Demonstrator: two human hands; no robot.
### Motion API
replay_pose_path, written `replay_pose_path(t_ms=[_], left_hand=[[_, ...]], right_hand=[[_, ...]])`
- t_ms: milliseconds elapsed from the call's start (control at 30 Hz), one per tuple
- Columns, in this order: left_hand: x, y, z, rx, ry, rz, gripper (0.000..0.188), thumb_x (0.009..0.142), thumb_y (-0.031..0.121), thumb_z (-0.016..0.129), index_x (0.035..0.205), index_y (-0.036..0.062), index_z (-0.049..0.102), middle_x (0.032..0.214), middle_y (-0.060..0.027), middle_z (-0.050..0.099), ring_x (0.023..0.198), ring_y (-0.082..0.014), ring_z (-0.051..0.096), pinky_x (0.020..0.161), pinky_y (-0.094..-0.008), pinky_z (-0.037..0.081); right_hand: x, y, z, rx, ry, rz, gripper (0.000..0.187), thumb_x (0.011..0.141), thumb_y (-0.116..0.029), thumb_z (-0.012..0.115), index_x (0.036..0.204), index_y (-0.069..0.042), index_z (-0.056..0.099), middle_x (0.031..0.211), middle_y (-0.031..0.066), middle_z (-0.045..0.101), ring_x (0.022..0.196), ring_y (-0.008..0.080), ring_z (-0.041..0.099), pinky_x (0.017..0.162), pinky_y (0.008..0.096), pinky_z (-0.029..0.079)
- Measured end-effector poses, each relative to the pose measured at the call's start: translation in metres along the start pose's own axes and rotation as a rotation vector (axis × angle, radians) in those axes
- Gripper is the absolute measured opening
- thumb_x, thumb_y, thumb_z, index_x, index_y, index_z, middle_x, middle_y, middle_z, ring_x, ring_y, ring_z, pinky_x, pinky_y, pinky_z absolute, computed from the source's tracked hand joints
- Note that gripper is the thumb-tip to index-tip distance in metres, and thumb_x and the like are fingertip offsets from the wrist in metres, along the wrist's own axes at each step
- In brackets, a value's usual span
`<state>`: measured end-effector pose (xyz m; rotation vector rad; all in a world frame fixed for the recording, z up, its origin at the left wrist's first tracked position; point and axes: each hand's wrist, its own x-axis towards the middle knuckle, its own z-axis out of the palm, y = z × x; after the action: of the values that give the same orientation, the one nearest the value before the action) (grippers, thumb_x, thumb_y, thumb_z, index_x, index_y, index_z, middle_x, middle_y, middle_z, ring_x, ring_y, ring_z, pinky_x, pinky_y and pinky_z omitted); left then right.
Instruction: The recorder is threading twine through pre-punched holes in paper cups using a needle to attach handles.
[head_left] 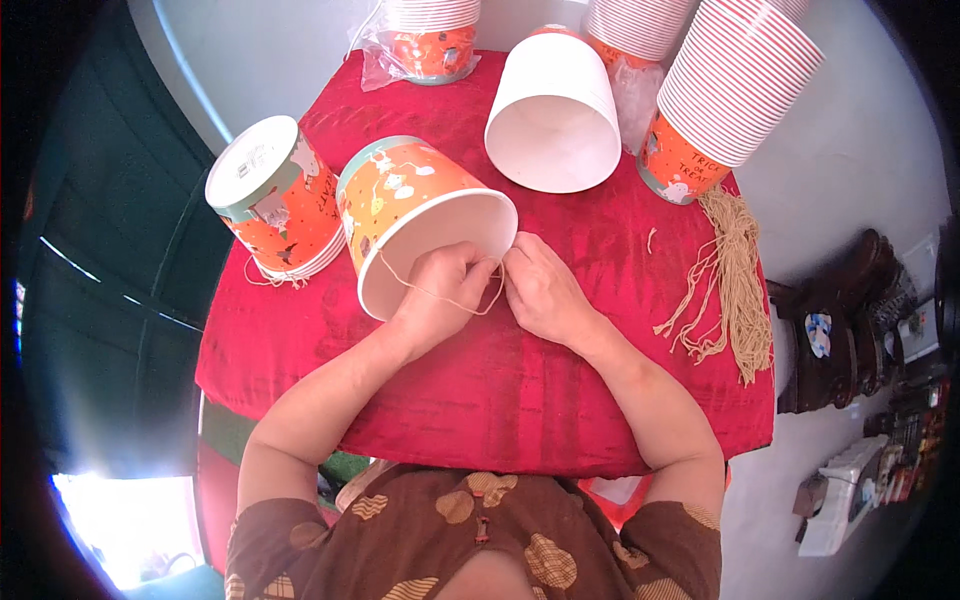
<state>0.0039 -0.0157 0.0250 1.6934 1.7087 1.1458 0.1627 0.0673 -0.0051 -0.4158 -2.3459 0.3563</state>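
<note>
An orange paper bucket with Halloween figures lies tilted on its side, its white mouth facing me. A thin tan string runs from the left of its rim in a loop under my left hand to the rim's right side. My left hand reaches into the mouth, thumb and fingertips pinched by the string near the right rim. My right hand is closed against the outside of that rim, fingertips pinched at the string. The bucket's wall partly hides the fingertips of both hands.
Upside-down nested buckets with string stand left. A white-sided bucket lies on its side farther back. Tall bucket stacks line the back right, with another plastic-wrapped stack behind. A bundle of tan strings lies on the red tablecloth.
</note>
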Motion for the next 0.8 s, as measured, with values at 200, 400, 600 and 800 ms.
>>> replay_pose_path(t_ms=[200, 400, 600, 800], left_hand=[[0.002, -0.010, 0.008, -0.022, 0.011, -0.060, 0.021, 0.093, 0.013, 0.058, 0.083, -0.0057, 0.063, 0.075, -0.0132, 0.066, 0.069, -0.0184, 0.061, 0.065, -0.0342, 0.049], [0.001, -0.011, 0.011, 0.074, 0.044, 0.040, 0.015, 0.090, 0.009, 0.061, 0.084, -0.0048, 0.064, 0.077, -0.0139, 0.066, 0.072, -0.0208, 0.063, 0.067, -0.0346, 0.050], [-0.002, -0.017, 0.012, 0.000, 0.020, 0.077, 0.006, 0.085, 0.002, 0.064, 0.088, -0.0024, 0.063, 0.081, -0.0128, 0.066, 0.075, -0.0199, 0.064, 0.068, -0.0336, 0.051], [-0.002, -0.023, 0.018, 0.038, 0.057, 0.146, 0.008, 0.082, -0.001, 0.064, 0.089, -0.0010, 0.060, 0.081, -0.0122, 0.064, 0.075, -0.0211, 0.063, 0.067, -0.0336, 0.050]], right_hand=[[0.000, -0.001, 0.001, -0.017, 0.004, -0.005, 0.011, 0.073, 0.006, 0.058, 0.081, 0.004, 0.052, 0.090, 0.0192, 0.052, 0.085, 0.0370, 0.051, 0.075, 0.0453, 0.044], [-0.002, 0.001, 0.003, 0.001, -0.013, 0.028, 0.007, 0.075, 0.005, 0.057, 0.081, 0.003, 0.054, 0.090, 0.0190, 0.052, 0.085, 0.0374, 0.051, 0.075, 0.0462, 0.043], [-0.007, 0.009, 0.003, 0.104, -0.039, 0.084, 0.003, 0.079, 0.004, 0.055, 0.078, 0.001, 0.055, 0.089, 0.0186, 0.053, 0.084, 0.0376, 0.052, 0.075, 0.0462, 0.043], [-0.006, 0.008, 0.000, 0.140, -0.065, 0.128, 0.004, 0.081, 0.003, 0.059, 0.084, 0.001, 0.056, 0.095, 0.0174, 0.054, 0.091, 0.0360, 0.052, 0.081, 0.0437, 0.043]])
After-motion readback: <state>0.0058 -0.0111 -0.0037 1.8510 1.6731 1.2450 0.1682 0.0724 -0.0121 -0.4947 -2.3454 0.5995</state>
